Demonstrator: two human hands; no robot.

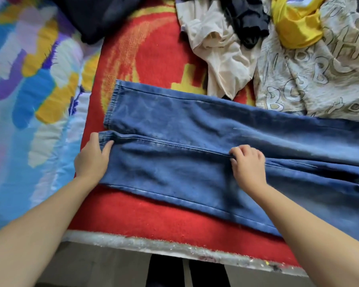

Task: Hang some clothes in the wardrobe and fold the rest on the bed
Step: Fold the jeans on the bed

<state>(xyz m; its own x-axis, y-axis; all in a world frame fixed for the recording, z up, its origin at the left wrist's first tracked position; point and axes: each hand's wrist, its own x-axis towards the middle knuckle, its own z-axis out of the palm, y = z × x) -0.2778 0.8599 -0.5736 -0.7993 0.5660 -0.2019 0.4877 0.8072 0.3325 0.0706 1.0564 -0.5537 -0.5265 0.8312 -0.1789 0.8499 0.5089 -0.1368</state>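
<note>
two hands are working on one pair of blue jeans (195,141) that's lying flat across the red blanket (153,214) on the bed, legs running off to the right; the left hand (92,158) is pinching the hem end of the near leg, thumb on top and fingers tucked around the cuff edge; the right hand (248,164) is curling its fingers onto the seam edge further along the same leg, gripping the fold of denim there; so i'm reading this as the folding step, lining one leg up over the other; the far leg is sitting a bit proud at the hem, so the next move probably needs both hands dragging the near leg up until the edges match, then doubling it over; the unsorted pile is waiting just behind: a cream top (220,59), a lettered grey garment (319,79), something yellow (294,23) and dark clothes (100,15); no wardrobe in view
</note>
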